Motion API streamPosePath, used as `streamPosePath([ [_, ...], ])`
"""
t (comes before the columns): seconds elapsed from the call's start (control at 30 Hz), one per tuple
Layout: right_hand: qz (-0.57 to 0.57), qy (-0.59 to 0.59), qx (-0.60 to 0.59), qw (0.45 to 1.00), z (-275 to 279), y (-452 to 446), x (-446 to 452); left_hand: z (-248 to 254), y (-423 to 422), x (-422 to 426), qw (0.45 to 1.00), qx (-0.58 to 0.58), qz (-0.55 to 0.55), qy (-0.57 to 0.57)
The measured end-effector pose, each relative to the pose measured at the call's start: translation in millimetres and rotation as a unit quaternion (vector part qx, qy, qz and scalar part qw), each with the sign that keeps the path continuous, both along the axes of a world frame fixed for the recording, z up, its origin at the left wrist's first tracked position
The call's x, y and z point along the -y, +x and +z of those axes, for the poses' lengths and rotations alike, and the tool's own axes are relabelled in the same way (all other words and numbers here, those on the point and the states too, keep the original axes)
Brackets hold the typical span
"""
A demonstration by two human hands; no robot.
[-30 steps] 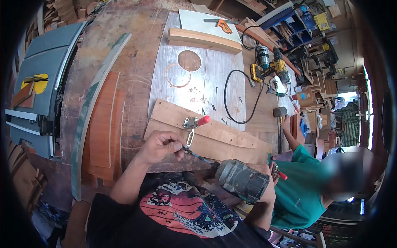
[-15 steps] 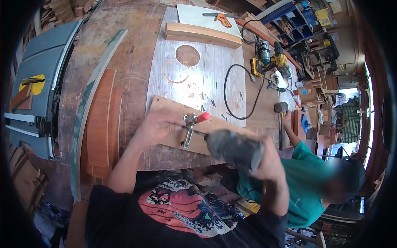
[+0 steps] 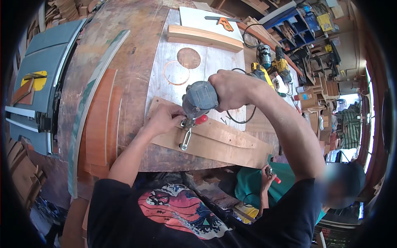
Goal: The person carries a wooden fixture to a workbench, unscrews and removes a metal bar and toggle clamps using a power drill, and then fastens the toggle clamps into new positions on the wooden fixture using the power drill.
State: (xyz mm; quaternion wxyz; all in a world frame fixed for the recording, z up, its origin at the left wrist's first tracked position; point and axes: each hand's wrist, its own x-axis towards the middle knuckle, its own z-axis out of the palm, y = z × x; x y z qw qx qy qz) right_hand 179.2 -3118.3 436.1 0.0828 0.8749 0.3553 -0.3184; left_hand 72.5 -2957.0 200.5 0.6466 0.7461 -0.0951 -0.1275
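Drill (image 3: 199,99) is pointed down at the clamp (image 3: 189,124) | now clasped by the right grip (image 3: 232,89), at its right side | left grip (image 3: 165,120) is placed by the clamp's base, hold cannot be told | board (image 3: 223,142) is laid beneath, on the desk (image 3: 136,62)

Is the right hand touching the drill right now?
Touching. The head view shows the right hand closed against the drill, with no gap between them.
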Motion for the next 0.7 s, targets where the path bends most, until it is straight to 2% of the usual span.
streamPosePath([
  [0.13, -0.006, -0.014, -0.016, 1.0, -2.0, 3.4, 1.8, 19.4, -2.2, -2.7, 0.998, 0.0, -0.005, 0.06],
  [0.23, 0.007, -0.012, -0.011, 1.0, -2.8, 4.6, 7.1, 1.5, -0.6, 1.9, 1.0, 0.007, -0.001, 0.015],
  [0.33, 0.026, -0.007, -0.02, 0.999, -2.3, 3.3, 7.8, -4.2, -1.6, 5.8, 0.999, 0.023, 0.007, 0.045],
  [0.53, 0.025, 0.001, -0.008, 1.0, -6.6, 3.5, 12.5, -8.6, -2.7, 5.6, 0.999, 0.016, 0.012, 0.032],
  [0.7, 0.032, -0.011, -0.031, 0.999, -4.7, 5.8, 10.2, 1.5, -2.7, 4.7, 0.998, 0.022, 0.01, 0.05],
])
